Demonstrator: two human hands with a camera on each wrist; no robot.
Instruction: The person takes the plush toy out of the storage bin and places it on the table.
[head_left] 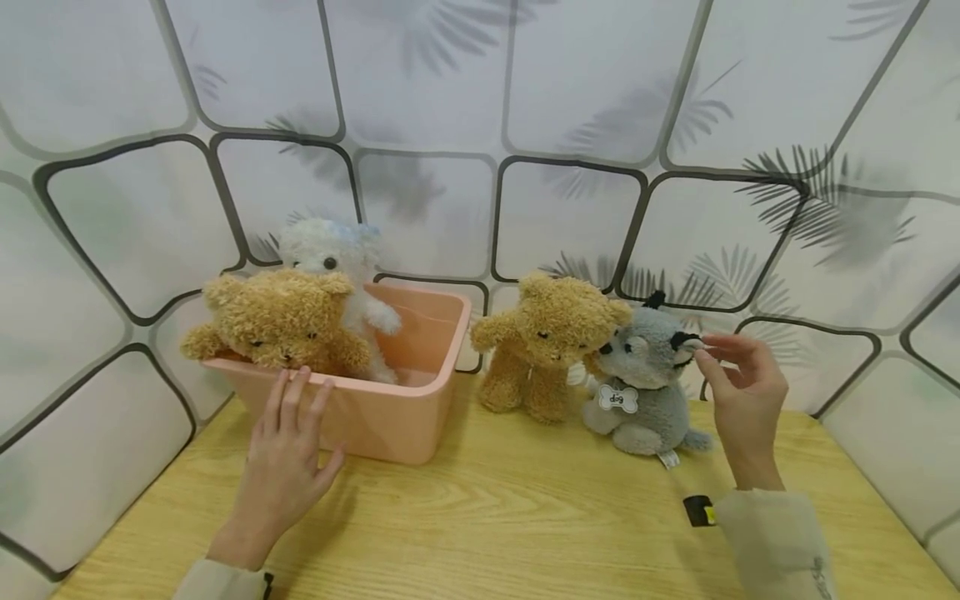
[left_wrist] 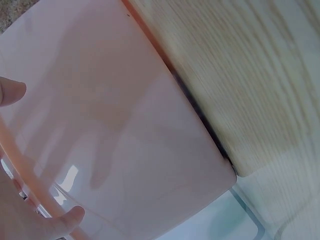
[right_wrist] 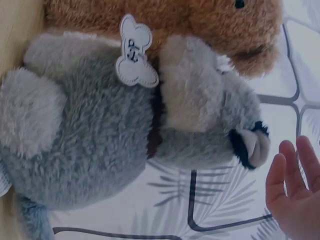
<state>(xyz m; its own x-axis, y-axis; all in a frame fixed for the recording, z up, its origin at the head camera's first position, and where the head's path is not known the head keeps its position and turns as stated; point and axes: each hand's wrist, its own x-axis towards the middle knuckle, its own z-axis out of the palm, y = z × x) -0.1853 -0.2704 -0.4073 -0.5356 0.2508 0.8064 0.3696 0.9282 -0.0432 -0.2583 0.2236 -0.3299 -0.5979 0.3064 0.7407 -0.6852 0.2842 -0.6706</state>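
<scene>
My left hand rests its extended fingertips at the front rim of a pink plastic bin. In the left wrist view, a thumb and another finger show against the bin wall. A curly brown teddy bear leans over that rim, with a white plush toy behind it in the bin. On the right, my right hand is beside the ear of a grey plush dog wearing a bone-shaped tag. The right wrist view shows its fingers loosely extended, apart from the ear.
A second brown teddy bear stands on the wooden table, against the dog's left side in view. Patterned light panels rise around the back and sides. A small black item with a yellow patch shows beside the right sleeve.
</scene>
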